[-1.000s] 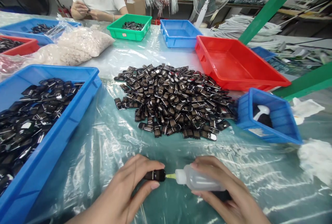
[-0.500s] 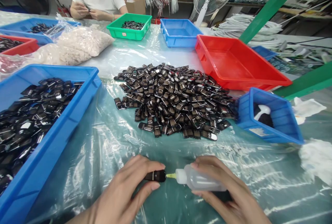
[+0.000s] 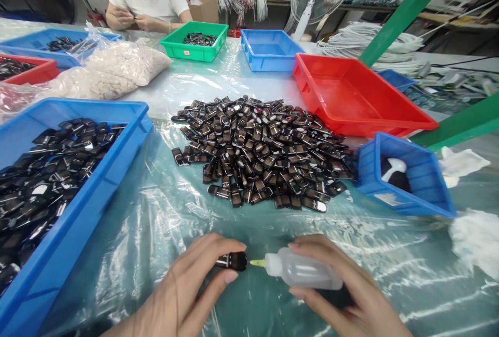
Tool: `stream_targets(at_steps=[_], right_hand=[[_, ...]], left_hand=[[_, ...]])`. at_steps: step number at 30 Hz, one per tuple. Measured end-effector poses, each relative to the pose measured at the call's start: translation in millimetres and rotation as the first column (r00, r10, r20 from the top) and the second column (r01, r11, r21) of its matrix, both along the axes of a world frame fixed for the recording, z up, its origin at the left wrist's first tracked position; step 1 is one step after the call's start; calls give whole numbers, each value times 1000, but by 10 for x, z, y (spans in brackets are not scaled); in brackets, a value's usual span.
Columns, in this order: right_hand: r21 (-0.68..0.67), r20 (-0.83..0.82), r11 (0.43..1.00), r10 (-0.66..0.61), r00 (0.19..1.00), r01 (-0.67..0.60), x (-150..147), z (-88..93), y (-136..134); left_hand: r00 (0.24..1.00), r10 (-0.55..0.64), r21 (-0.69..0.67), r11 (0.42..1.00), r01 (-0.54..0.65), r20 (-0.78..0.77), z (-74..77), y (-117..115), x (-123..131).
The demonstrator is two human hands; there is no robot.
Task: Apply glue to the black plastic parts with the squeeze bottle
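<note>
Between thumb and fingers, my left hand [image 3: 195, 280] grips a small black plastic piece [image 3: 236, 261] with a rounded end, much like a USB stick casing. My right hand [image 3: 335, 280] is closed around a translucent squeeze bottle [image 3: 306, 269] lying sideways, its yellow needle tip [image 3: 257, 262] pointing left at the end of the piece. A narrow gap seems to part tip and piece. Just beyond my hands spreads a heap of similar black pieces [image 3: 257, 150] on the plastic-covered table [image 3: 163, 222].
A blue tray [image 3: 97, 181] of black pieces stands at left. To the right are a small blue bin [image 3: 413, 170] with a white-handled item, a red tray [image 3: 362, 92] and white tissue [image 3: 475, 243]. Behind are a green tray [image 3: 195, 43], a bag [image 3: 125, 64] and a person [image 3: 156, 4].
The black piece in my left hand has shifted slightly left and up, away from the needle tip, which seemed to touch it before. The bottle has hardly moved.
</note>
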State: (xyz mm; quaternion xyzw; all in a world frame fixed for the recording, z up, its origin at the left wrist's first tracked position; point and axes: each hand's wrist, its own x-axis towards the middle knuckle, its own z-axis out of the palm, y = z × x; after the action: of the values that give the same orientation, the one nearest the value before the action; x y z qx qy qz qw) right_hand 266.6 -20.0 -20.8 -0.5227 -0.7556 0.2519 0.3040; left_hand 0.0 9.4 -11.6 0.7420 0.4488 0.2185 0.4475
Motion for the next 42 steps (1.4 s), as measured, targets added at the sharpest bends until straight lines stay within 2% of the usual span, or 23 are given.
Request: stream_targets(at_steps=[4, 8, 14, 17, 19, 21, 23, 25, 29, 33, 37, 39, 42], right_hand=[[39, 20, 989, -145, 989, 144, 44, -13, -13], [40, -81, 957, -285, 955, 289, 50, -30, 22], [10, -157, 955, -291, 944, 296, 16, -66, 105], [137, -292, 903, -356, 888, 407, 4, -35, 48], [238, -348, 864, -351, 869, 444, -30, 12, -31], [260, -258, 912, -250, 933, 317, -106, 53, -107], [210, -89, 975, -59, 994, 76, -228, 61, -140], [175, 27, 983, 59, 998, -62, -380, 32, -112], [140, 101, 986, 79, 992, -93, -663, -46, 43], [64, -28, 994, 88, 996, -86, -755, -30, 133], [-128, -268, 990, 27, 963, -63, -652, 33, 142], [-252, -386, 966, -41, 921, -62, -592, 46, 144], [-429, -538, 895, -147, 830, -120, -554, 46, 145]], left_hand=[[984, 178, -127, 975, -180, -34, -17, -77, -10], [982, 186, -133, 973, -189, -34, 9, -56, -4], [986, 169, -64, 983, -170, -11, 36, 6, 22], [982, 187, -105, 976, -189, -26, 63, 6, 38], [980, 196, -133, 971, -199, -33, 78, 0, 47], [978, 206, -153, 966, -208, -28, 83, -8, 54], [973, 230, -139, 964, -228, -8, 77, -12, 57], [971, 236, -99, 968, -232, 27, 69, -12, 57], [979, 200, -45, 979, -198, 44, 65, 4, 57], [986, 159, -12, 987, -158, 43, 58, 24, 55], [993, 92, 52, 994, -96, 77, 35, 30, 46], [994, 48, 88, 995, -56, 96, 27, 29, 40], [996, -37, 123, 992, 27, 79, 28, 29, 27]])
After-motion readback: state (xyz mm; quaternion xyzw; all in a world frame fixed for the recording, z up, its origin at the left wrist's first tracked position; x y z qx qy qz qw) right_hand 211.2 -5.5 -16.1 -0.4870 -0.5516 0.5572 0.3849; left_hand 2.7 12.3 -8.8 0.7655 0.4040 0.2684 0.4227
